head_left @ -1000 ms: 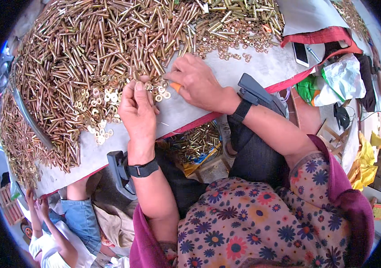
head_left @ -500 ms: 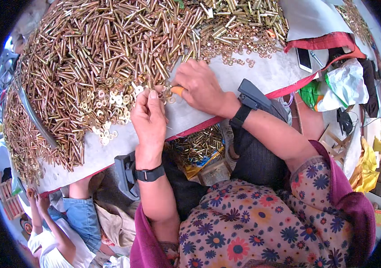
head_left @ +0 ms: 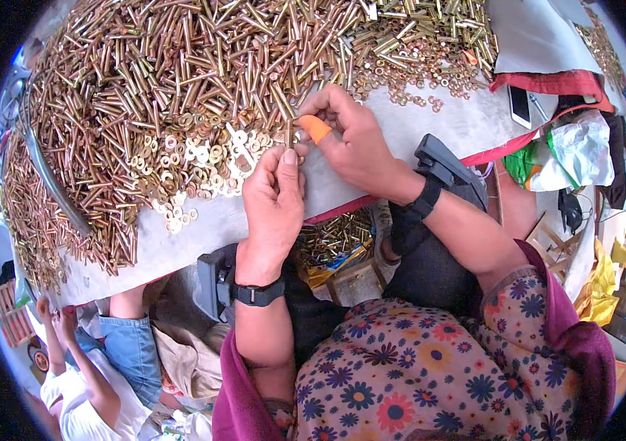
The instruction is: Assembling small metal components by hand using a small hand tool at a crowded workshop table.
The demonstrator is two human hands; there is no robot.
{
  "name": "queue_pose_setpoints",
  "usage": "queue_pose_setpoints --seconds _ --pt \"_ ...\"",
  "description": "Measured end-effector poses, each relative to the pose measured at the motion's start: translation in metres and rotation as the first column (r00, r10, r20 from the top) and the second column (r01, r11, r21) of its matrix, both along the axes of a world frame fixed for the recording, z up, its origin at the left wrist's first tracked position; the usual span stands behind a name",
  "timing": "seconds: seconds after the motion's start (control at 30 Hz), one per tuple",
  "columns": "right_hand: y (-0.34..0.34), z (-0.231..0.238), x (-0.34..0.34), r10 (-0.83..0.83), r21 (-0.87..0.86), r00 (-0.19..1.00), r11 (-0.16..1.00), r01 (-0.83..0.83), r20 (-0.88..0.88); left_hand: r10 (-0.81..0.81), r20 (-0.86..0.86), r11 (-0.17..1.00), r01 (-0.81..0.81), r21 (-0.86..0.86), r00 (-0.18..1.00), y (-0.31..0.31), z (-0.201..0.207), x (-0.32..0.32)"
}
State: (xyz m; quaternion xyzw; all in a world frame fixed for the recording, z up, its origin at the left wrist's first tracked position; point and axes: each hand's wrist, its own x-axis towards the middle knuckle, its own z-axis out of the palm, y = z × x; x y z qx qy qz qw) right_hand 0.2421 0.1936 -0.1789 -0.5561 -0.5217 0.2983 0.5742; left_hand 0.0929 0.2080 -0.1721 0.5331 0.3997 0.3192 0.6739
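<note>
Between thumb and fingers my left hand (head_left: 272,198) pinches a thin brass-coloured metal tube (head_left: 289,135), held upright above the front of the table. My right hand (head_left: 361,143) is closed beside the tube's upper end, its thumb wearing an orange finger cover (head_left: 316,130). Whatever its fingertips hold is too small to make out. Flat gold washers (head_left: 199,153) lie in a loose pile just left of my left hand. Behind both hands spreads a large heap of brass-coloured metal tubes (head_left: 181,66). Small ring-shaped nuts (head_left: 419,73) are scattered beyond my right hand.
A phone (head_left: 519,106) lies near the table's right side, by a red-edged cloth (head_left: 548,82). A curved grey strip (head_left: 52,180) crosses the heap at left. Below the table edge sits a container of more metal pieces (head_left: 335,239). Another person (head_left: 100,397) works at lower left.
Both hands have shifted a little right in the picture. The tube now stands up more clearly from my left fingers, and my right hand has turned, showing more of its orange-covered thumb.
</note>
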Motion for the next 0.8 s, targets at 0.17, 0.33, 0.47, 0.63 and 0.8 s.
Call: queue_pose_setpoints --seconds 0.17,0.33,0.47,0.63,0.8 --pt "-0.003 0.001 0.0 0.031 -0.037 0.996 0.999 -0.034 -0.082 -0.057 0.034 0.998 0.057 -0.011 0.998 -0.001 0.004 0.001" --pt "-0.005 0.007 0.001 -0.019 -0.059 0.993 0.998 0.012 -0.114 -0.085 0.022 0.996 0.085 0.012 0.996 -0.003 -0.001 0.003" --pt "-0.005 0.007 0.0 0.0 0.014 1.0 1.0 0.001 -0.017 -0.109 0.047 0.992 0.112 -0.061 0.993 -0.005 0.004 0.002" --pt "-0.003 0.005 -0.002 -0.025 0.103 0.998 0.994 0.019 0.057 -0.116 0.073 0.987 0.123 -0.103 0.991 -0.007 0.01 0.002" --pt "-0.005 0.01 -0.003 -0.032 0.028 0.997 0.999 0.034 -0.066 -0.14 0.091 0.98 0.151 -0.127 0.986 -0.007 0.008 0.001"
